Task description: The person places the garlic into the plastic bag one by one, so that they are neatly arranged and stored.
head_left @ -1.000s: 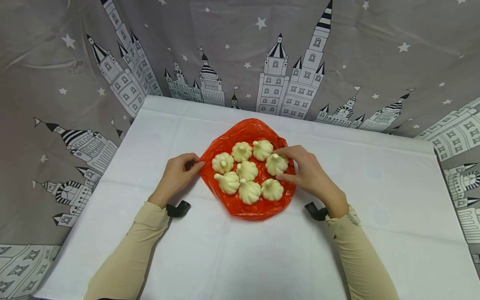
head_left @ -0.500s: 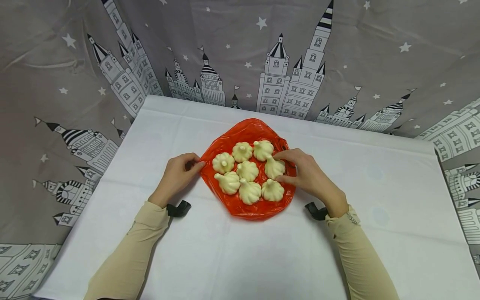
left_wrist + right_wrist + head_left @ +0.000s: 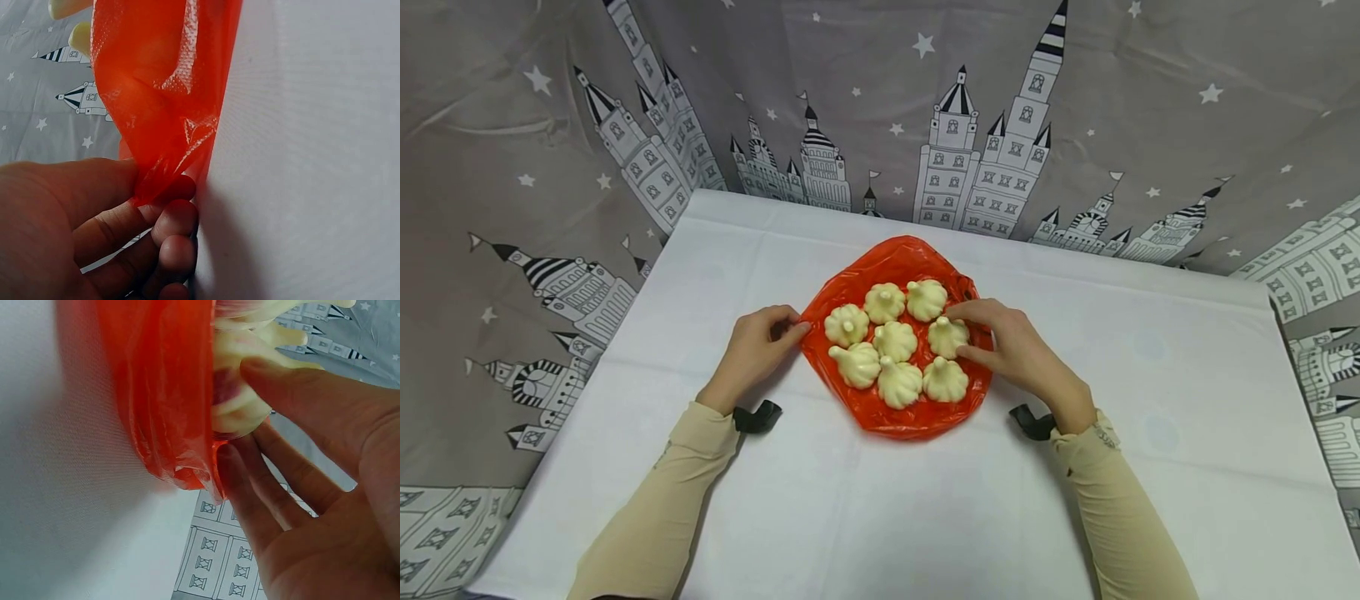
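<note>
A red plastic bag (image 3: 880, 421) lies flat on the white tabletop with several pale garlic bulbs (image 3: 895, 342) spread over it. Its left corner is pinched between the thumb and fingers of my left hand (image 3: 756, 346); the left wrist view shows the red film (image 3: 165, 69) drawn to a point there. My right hand (image 3: 1021, 343) holds the rightmost garlic bulb (image 3: 947, 337), thumb on the near side and forefinger on the far side. That bulb stands stem up, resting on the bag. Seen from the right wrist, the thumb touches the bulb (image 3: 234, 409), while other fingertips reach the bag's edge.
The white cloth-covered table (image 3: 925, 517) extends on every side of the bag. Behind and beside it hangs a grey curtain (image 3: 865, 75) printed with castles and stars. Dark wrist mounts (image 3: 758, 417) sit near both sleeves.
The rightmost garlic bulb has shifted slightly left, tipping and then standing stem up again, with my right hand's fingers following it down a little. My left hand has stayed on the bag's corner.
</note>
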`<state>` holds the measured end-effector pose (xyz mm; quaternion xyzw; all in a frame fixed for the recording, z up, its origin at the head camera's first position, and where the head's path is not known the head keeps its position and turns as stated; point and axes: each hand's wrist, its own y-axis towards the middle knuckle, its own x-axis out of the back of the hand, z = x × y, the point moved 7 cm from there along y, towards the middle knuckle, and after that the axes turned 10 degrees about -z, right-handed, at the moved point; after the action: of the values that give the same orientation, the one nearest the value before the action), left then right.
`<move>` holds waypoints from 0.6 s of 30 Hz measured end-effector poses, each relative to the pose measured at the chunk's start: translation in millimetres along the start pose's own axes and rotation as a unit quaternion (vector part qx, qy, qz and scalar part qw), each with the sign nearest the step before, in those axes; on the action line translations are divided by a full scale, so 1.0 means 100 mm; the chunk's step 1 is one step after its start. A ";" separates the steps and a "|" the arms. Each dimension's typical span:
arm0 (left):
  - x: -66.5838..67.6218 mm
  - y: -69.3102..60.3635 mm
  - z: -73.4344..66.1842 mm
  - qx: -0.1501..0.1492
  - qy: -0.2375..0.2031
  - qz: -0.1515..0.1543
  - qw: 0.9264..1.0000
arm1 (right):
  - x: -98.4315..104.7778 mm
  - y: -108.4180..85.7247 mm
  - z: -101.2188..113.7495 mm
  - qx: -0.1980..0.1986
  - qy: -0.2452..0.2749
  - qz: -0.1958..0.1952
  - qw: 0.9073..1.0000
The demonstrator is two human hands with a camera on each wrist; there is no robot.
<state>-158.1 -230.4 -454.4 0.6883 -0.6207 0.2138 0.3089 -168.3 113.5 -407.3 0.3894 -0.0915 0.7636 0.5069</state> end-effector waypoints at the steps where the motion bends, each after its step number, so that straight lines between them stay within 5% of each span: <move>1: 0.00 0.00 0.00 0.000 0.000 0.000 1.000 | 0.00 0.00 0.00 0.003 0.003 -0.001 1.000; 18: 0.00 0.00 0.00 -0.002 0.002 0.001 1.000 | -0.01 0.00 0.00 -0.022 -0.004 -0.019 1.000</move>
<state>-158.3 -230.3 -454.7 0.6866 -0.6212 0.2143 0.3112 -168.3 112.7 -408.2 0.3829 -0.1029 0.7501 0.5293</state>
